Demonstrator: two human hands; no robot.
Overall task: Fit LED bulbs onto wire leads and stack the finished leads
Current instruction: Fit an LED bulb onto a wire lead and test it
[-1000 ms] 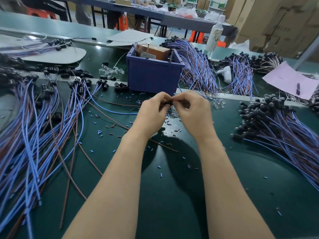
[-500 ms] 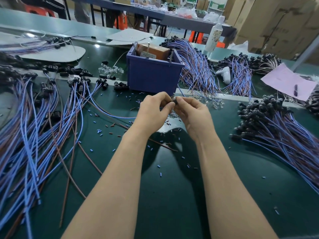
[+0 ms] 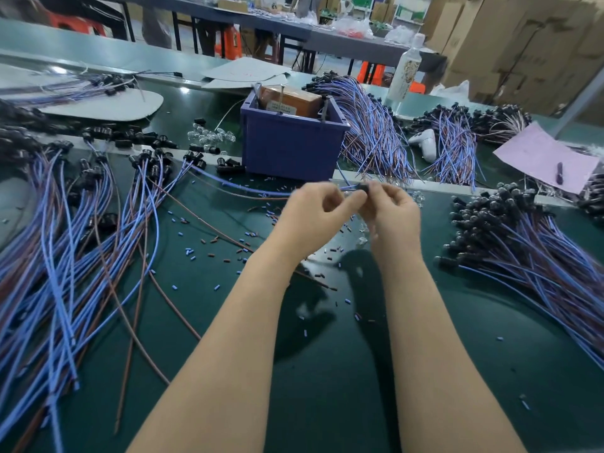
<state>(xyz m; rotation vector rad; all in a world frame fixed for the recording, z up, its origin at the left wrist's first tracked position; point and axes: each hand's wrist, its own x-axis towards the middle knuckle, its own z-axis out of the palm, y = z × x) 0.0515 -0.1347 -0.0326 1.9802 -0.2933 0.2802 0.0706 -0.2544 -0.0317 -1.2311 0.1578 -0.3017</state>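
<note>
My left hand [image 3: 313, 217] and my right hand [image 3: 394, 214] meet above the green mat, in front of the blue bin. Between their fingertips is the black socket [image 3: 362, 188] of one wire lead [image 3: 248, 190]. Its blue and brown wires trail off to the left. My right fingers pinch the socket and my left thumb and forefinger pinch the lead just behind it. Motion blur hides whether a bulb sits in the socket. Loose clear LED bulbs [image 3: 363, 229] lie under my hands. Leads without bulbs [image 3: 65, 256] spread out on the left. A pile of leads with black heads [image 3: 523, 243] lies on the right.
A blue bin [image 3: 291, 142] holding a brown box stands just behind my hands, with more clear bulbs [image 3: 212, 137] to its left. Further lead bundles [image 3: 376, 132], a white bottle [image 3: 407, 73] and a pink sheet [image 3: 545, 158] lie behind. Small blue and brown offcuts litter the mat.
Both hands have drifted a little to the right, still together on the same lead. The black socket now shows above my fingertips.
</note>
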